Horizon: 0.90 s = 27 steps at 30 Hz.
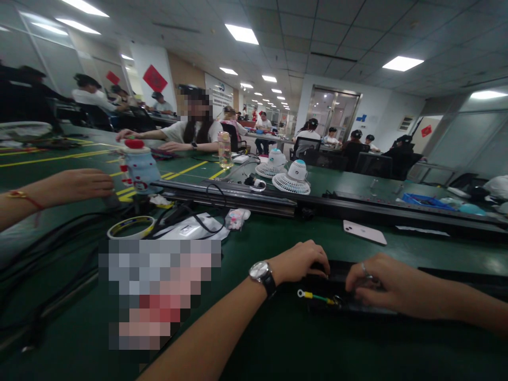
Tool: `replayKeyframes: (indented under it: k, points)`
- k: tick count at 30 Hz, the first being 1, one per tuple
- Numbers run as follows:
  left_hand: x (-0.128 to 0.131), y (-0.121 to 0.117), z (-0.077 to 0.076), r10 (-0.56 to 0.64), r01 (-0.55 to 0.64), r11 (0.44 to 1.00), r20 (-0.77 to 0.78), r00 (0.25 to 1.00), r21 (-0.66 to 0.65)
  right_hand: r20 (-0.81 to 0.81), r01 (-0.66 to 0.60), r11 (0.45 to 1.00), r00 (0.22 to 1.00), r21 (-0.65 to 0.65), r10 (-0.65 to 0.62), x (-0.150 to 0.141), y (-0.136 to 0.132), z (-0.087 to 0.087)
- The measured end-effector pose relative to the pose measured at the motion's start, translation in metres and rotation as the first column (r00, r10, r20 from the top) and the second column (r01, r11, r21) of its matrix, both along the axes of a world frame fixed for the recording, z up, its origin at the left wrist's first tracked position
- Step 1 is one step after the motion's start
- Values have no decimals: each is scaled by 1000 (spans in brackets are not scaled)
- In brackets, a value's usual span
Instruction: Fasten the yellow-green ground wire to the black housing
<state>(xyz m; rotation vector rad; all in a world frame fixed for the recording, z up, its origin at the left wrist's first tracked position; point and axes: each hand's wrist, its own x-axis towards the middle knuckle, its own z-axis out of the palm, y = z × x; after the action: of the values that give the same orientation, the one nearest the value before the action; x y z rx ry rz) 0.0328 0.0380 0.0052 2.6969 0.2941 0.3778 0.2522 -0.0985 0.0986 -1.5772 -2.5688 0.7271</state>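
Fingers (320,258) half-curled; at black piece (338,274)

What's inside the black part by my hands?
A green wire with yellow ends leads into the black part. Your right hand covers some of the inside; the rest is too dark to make out.

- The head view looks from above the near side of the table (273,233).
- It faces forward across the table and partly down, with the ceiling (357,37) filling the space above.
- It is close to the near part of the table, where the left hand (304,262) and right hand (383,286) look large.
- Its wide reach takes in the room beyond the table, back to a glass door (332,114).
- The table's far edge runs aslant, lower toward the right.
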Motion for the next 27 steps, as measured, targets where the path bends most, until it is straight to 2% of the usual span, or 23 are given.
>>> replayKeyframes:
  k: [15,22,27]
  points:
    - [0,0,1,-3,3,1000,-8,1000,-4,5,-39,999,999,22,39,11,1,-6]
    - [-1,-1,1,3,-3,1000,-8,1000,-8,-31,-107,994,994,30,108,9,5,-5]
    - [-1,-1,1,6,-7,1000,-10,1000,-9,-22,-98,995,995,27,99,6,3,-1]
